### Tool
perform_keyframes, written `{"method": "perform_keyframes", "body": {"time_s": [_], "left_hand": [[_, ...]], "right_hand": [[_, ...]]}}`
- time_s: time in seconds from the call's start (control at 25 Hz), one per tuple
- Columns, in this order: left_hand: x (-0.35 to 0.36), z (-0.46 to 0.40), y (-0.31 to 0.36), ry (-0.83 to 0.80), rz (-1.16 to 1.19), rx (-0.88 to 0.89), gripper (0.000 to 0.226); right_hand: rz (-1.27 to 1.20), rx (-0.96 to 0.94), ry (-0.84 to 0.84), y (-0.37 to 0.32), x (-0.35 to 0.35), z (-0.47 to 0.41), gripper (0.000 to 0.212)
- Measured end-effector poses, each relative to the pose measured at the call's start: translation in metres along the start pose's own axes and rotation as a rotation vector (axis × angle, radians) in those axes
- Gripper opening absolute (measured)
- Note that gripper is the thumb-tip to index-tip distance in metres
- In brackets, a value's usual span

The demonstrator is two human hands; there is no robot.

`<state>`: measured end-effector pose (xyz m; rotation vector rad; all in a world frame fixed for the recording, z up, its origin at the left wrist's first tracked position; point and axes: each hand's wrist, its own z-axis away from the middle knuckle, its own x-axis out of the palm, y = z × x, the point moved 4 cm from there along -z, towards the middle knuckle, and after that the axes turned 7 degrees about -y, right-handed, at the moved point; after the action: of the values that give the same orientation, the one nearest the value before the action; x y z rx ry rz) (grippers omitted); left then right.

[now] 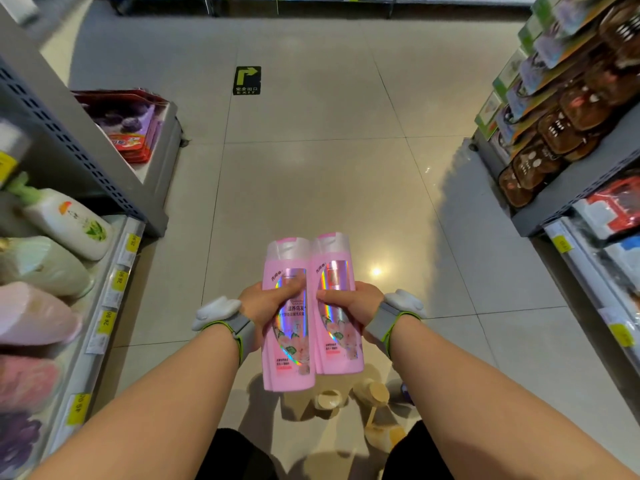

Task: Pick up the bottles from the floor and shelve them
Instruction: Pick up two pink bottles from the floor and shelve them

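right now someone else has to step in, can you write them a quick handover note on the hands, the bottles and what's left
Left hand: grips one pink bottle around its middle, cap pointing away.
Right hand: grips a second pink bottle the same way, side by side with the first.
Done: these two are off the floor, held over the aisle, not yet shelved.
Left on the floor: at least two beige bottles by the feet; something purple beside them is too hidden to identify.
Next: probably the left shelf, which holds other bottles; shelve the pink pair, then return for the beige ones.
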<state>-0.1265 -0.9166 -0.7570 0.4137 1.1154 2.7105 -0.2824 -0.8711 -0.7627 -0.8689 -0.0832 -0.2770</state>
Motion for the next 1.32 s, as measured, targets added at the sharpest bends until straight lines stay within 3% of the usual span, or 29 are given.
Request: {"method": "perform_keyframes", "body": {"time_s": [0.28,0.48,0.64,0.76,0.88,1.0,1.08,1.32], "left_hand": [[0.025,0.081,0.073,0.061,0.002,0.003,0.031],[0.027,0.163,0.144,0.107,-0.027,0.020,0.043],[0.024,0.229,0.195,0.091,-0.064,0.059,0.048],[0.017,0.277,0.230,0.083,-0.108,0.102,0.044],[0.004,0.327,0.256,0.080,-0.102,0.125,0.061],[-0.007,0.361,0.276,0.074,-0.086,0.192,0.071],[-0.017,0.394,0.293,0.085,-0.091,0.245,0.070],[-0.039,0.467,0.330,0.128,-0.109,0.389,0.058]], "right_hand": [[0.055,0.105,-0.028,-0.082,0.011,0.074,0.037],[0.105,0.109,-0.056,-0.162,0.044,0.152,0.016],[0.142,0.075,-0.062,-0.216,0.075,0.209,0.015],[0.154,0.040,-0.071,-0.246,0.103,0.247,0.031],[0.143,-0.008,-0.131,-0.272,0.138,0.290,0.034],[0.190,-0.053,-0.182,-0.290,0.161,0.320,0.019],[0.228,-0.092,-0.190,-0.304,0.181,0.346,0.011],[0.352,-0.233,-0.312,-0.347,0.228,0.379,0.017]]}}
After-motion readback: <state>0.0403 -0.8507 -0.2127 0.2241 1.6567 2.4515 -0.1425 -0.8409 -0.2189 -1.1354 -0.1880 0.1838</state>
